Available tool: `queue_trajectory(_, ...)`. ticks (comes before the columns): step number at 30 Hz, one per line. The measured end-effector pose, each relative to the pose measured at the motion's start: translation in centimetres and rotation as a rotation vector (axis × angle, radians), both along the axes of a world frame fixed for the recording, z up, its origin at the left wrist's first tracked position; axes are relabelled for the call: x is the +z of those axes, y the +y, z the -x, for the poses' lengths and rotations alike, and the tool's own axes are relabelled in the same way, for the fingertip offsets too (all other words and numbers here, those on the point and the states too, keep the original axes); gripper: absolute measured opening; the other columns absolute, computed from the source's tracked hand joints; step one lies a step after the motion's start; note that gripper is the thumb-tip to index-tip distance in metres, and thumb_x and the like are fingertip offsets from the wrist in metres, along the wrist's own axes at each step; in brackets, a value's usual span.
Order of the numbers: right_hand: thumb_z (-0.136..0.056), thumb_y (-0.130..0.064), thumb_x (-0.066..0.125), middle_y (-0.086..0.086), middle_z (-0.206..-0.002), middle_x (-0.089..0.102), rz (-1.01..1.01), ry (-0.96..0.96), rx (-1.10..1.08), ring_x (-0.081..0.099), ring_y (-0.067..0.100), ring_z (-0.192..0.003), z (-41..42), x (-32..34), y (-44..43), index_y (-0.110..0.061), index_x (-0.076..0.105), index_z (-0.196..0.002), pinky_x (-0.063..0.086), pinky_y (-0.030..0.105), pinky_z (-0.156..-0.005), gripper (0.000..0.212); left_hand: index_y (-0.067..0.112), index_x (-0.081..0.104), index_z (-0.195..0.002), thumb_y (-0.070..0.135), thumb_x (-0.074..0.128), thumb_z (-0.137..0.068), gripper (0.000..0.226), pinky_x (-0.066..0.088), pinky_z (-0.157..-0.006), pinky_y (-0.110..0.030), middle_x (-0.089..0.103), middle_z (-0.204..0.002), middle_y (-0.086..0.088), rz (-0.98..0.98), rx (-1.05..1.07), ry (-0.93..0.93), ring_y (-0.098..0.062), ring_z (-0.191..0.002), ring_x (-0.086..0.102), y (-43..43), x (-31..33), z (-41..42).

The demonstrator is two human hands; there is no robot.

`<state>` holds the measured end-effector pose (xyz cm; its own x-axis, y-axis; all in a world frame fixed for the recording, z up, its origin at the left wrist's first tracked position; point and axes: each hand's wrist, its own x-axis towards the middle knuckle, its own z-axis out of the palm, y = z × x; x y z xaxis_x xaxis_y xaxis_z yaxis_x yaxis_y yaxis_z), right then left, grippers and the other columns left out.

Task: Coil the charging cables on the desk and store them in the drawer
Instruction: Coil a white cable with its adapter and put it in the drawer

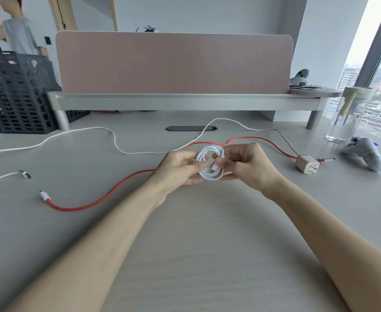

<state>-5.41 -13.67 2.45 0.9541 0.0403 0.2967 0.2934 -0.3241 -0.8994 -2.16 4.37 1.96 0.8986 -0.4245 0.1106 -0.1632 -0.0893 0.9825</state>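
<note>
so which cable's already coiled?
The short white cable held between left hand and right hand, wound into a loop. The red cable and long white cable lie uncoiled.

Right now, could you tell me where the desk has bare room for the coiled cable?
The widest bare patch of desk lies near, between the forearms, this side of the red cable. Crowded: the strip beyond, crossed by that and the loose white cable, and the right end with charger and controller.

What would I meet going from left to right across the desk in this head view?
Silver cable connector → red cable's white tip → left hand → coiled white cable → right hand → beige wall charger → game controller.
</note>
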Motion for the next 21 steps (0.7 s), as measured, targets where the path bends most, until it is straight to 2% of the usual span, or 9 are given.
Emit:
queue_trajectory(3,-0.094,-0.008,0.063,0.017,-0.092,0.075,0.031,-0.001,-0.01,0.073,0.029,-0.088,-0.2,-0.1,0.0,-0.009,0.075,-0.097,0.062,0.039,-0.077,0.012,0.006,0.068,-0.113,0.006,0.063,-0.091,0.023,0.059,-0.08,-0.028,0.073,-0.102,-0.013,0.021,0.061,-0.02,-0.02,-0.09,0.071,-0.2,-0.2,-0.2)
queue_trajectory(7,-0.093,-0.01,0.065,0.017,-0.085,0.074,0.106,-0.042,-0.045,0.073,0.03,-0.084,-0.4,-0.4,0.3,-0.005,0.073,-0.091,0.062,0.039,-0.076,0.01,0.004,0.069,-0.102,0.003,0.061,-0.091,0.013,0.057,-0.082,-0.032,0.072,-0.09,-0.008,-0.009,0.097,-0.051,-0.016,-0.083,0.068,-0.4,-0.5,-0.4)
queue_trajectory(10,-0.092,-0.011,0.065,0.02,-0.084,0.072,0.15,-0.059,-0.082,0.072,0.033,-0.083,-0.7,-0.6,0.5,-0.003,0.072,-0.089,0.062,0.04,-0.075,0.011,0.004,0.069,-0.095,0.002,0.059,-0.092,0.01,0.059,-0.07,-0.024,0.071,-0.086,-0.008,0.048,0.142,-0.014,-0.013,-0.075,0.068,-0.7,-0.5,-0.4)
queue_trajectory(13,-0.089,-0.015,0.065,0.015,-0.083,0.073,0.166,-0.046,-0.116,0.074,0.027,-0.078,-1.0,-0.9,0.8,-0.005,0.07,-0.087,0.062,0.043,-0.075,0.011,0.007,0.067,-0.084,-0.002,0.058,-0.091,0.014,0.057,-0.062,-0.022,0.07,-0.078,-0.007,0.141,0.198,0.031,-0.015,-0.068,0.068,-1.0,-0.6,-0.1)
queue_trajectory(15,-0.088,-0.014,0.063,0.013,-0.085,0.074,0.157,-0.035,-0.127,0.074,0.024,-0.078,-1.0,-1.0,0.9,-0.008,0.069,-0.089,0.062,0.043,-0.074,0.009,0.006,0.067,-0.085,-0.002,0.059,-0.09,0.013,0.057,-0.062,-0.024,0.071,-0.08,-0.008,0.182,0.224,0.067,-0.017,-0.069,0.069,-1.2,-0.5,0.0)
queue_trajectory(18,-0.09,-0.011,0.061,0.013,-0.09,0.073,0.141,-0.004,-0.136,0.073,0.022,-0.083,-0.9,-0.9,1.3,-0.008,0.069,-0.092,0.062,0.037,-0.073,0.009,0.005,0.068,-0.098,-0.001,0.06,-0.089,0.013,0.059,-0.069,-0.026,0.072,-0.088,-0.009,0.227,0.221,0.124,-0.019,-0.075,0.069,-1.1,-0.5,0.1)
queue_trajectory(21,-0.091,-0.01,0.061,0.012,-0.091,0.073,0.117,0.054,-0.131,0.073,0.022,-0.085,-0.6,-0.8,1.5,-0.009,0.07,-0.093,0.062,0.036,-0.073,0.009,0.009,0.064,-0.101,-0.001,0.062,-0.088,0.017,0.056,-0.066,-0.026,0.072,-0.089,-0.006,0.243,0.203,0.144,-0.019,-0.074,0.069,-0.7,-0.5,0.0)
